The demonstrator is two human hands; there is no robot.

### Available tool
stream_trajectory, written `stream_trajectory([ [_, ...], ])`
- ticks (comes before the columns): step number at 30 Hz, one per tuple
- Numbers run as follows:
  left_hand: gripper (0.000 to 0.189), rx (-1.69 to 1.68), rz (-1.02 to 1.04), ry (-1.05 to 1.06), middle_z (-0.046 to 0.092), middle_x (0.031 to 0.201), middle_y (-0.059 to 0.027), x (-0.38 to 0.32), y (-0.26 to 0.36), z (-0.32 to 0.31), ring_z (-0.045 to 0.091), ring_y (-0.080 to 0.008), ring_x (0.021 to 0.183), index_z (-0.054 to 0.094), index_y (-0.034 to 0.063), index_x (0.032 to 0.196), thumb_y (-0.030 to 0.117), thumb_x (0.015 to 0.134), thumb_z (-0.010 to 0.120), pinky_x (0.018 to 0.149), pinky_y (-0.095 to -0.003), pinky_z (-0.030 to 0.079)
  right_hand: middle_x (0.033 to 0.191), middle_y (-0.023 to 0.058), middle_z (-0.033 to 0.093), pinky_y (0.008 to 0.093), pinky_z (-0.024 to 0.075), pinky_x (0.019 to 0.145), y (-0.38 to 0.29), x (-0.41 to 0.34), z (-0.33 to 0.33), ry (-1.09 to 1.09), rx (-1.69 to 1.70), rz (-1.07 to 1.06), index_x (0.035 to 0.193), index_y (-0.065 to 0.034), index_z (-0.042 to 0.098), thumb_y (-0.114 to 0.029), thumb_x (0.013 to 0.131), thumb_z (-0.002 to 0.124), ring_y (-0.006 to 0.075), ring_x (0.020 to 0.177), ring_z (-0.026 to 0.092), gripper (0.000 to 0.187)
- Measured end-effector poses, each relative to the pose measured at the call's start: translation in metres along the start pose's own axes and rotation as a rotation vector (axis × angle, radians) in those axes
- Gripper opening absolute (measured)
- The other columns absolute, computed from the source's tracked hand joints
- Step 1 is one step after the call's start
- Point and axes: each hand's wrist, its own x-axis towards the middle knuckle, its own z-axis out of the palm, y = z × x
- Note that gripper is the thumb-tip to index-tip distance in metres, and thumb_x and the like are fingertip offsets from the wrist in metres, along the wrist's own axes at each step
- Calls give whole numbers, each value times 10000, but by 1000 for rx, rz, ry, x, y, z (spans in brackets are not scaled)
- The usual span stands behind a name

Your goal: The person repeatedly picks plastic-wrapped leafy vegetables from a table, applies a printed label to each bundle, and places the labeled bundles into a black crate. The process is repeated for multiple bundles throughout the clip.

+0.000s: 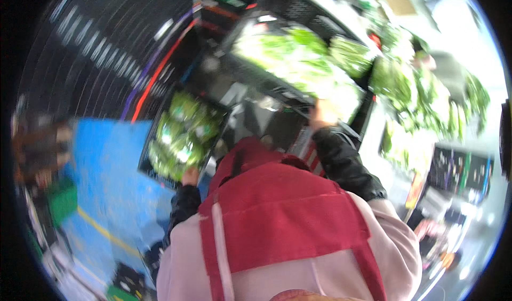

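Note:
My left hand (191, 177) is at the near edge of a black plastic crate (145, 157) filled with bagged leafy greens (182, 129); whether its fingers grip the rim is blurred. On the other side, my right hand (322, 115) touches the near right corner of a larger black crate (272, 79) that holds pale green leafy heads (288, 53). Its fingers are partly lost in glare, so their grip does not show. Black sleeves cover both forearms, and a red apron hangs over my front.
Stacked black crates (108, 53) rise at the upper left beside a blue floor (108, 157). Leafy vegetables (424, 97) lie along a white work table (372, 141) on the right. Another person (434, 237) is at the lower right. A green crate (62, 201) stands at far left.

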Motion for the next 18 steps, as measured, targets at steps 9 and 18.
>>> stream_trajectory([
  [9, 398, 169, 53, -156, 687, 868, -140, 14, 87, -56, 660, -267, 805, 650, 33, 1034, 376, 883, 516, 734, -382, 509, 960, 70, 587, 423, 417, 820, 6, -12, 5, 23, 73, 113, 987, -141, 589, -258, 777, 632, 267, 965, 563, 245],
  [18, 395, 124, 231, -122, 687, 876, -143, 26, 224, -81, 660, -269, 812, 653, 39, 1036, 376, 879, 521, 737, -381, 508, 845, 44, 560, 374, 406, 769, 5, -22, 6, 230, 226, 121, 915, -148, 582, -197, 753, 593, 237, 851, 559, 170],
])
